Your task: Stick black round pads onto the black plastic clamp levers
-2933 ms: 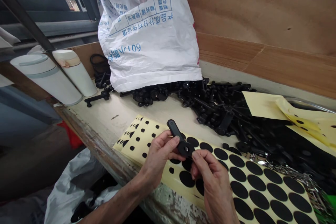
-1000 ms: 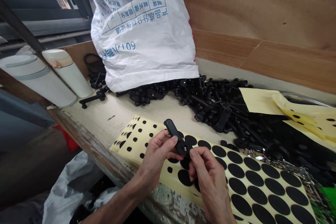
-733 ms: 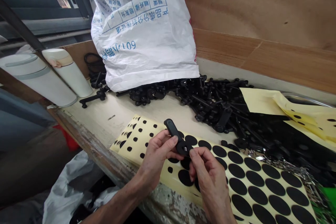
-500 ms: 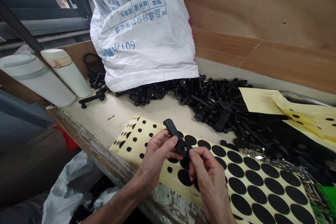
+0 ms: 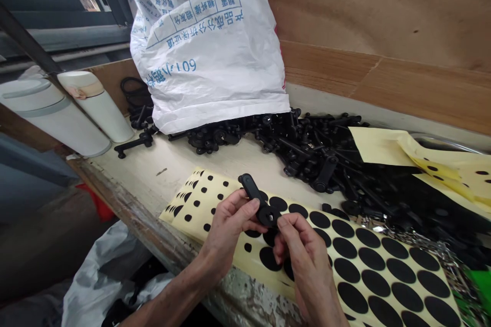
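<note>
A black crank handle [image 5: 251, 189] with a round hub and a small shiny insert in the hub's middle is held over the sticker sheet. My left hand [image 5: 226, 230] grips it by the arm and hub, thumb on top and fingers underneath. At the hub's right edge, the thumb and forefinger of my right hand [image 5: 305, 255] are pinched together; its other fingers are curled. Beneath both hands lies a yellow backing sheet [image 5: 330, 288] with rows of black round stickers [image 5: 376, 283]. Smaller black dots cover its left end.
Behind the sheet is a heap of black crank handles [image 5: 307, 153], partly under a white woven sack [image 5: 218, 66]. Two pale flasks [image 5: 103, 115] stand at the left. Yellow backing paper [image 5: 379, 145] lies at the right, above small metal parts [image 5: 433, 245]. Wooden boards [image 5: 376, 30] form the back.
My right hand has shifted very slightly at the hub's edge, its lower fingers moving a little left. The crank handle and my left hand stay almost where they were.
</note>
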### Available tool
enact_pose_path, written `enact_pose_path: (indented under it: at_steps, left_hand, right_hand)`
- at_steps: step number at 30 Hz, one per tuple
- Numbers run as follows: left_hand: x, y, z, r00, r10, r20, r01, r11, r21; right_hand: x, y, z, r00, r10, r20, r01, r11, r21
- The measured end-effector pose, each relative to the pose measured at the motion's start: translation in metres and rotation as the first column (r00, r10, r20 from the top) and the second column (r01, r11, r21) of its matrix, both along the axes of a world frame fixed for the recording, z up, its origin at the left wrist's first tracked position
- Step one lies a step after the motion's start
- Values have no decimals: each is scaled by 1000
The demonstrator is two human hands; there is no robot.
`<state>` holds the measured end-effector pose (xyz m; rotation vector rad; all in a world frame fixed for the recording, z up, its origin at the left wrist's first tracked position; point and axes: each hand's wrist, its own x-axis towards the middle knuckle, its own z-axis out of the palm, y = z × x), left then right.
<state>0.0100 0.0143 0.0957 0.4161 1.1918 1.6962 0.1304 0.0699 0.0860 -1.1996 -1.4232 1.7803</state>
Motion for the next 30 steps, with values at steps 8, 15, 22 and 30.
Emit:
enact_pose_path:
  at_steps: [8, 15, 22, 30]
  left_hand:
    - [0, 0, 1, 1000, 7, -9, -7, 1000, 8]
    - [-1, 0, 0, 1000, 9, -6, -9, 1000, -1]
    - [0, 0, -1, 1000, -4, -7, 4, 1000, -7]
    - [0, 0, -1, 1000, -1, 15, 1, 1000, -8]
  right_hand:
    - [-1, 0, 0, 1000, 11, 3, -11, 1000, 24]
    - [1, -1, -1, 1000, 19, 24, -21, 998, 67]
    - [1, 1, -2, 998, 30, 46, -35, 992, 117]
    - [0, -2, -1, 999, 11, 52, -19, 987, 157]
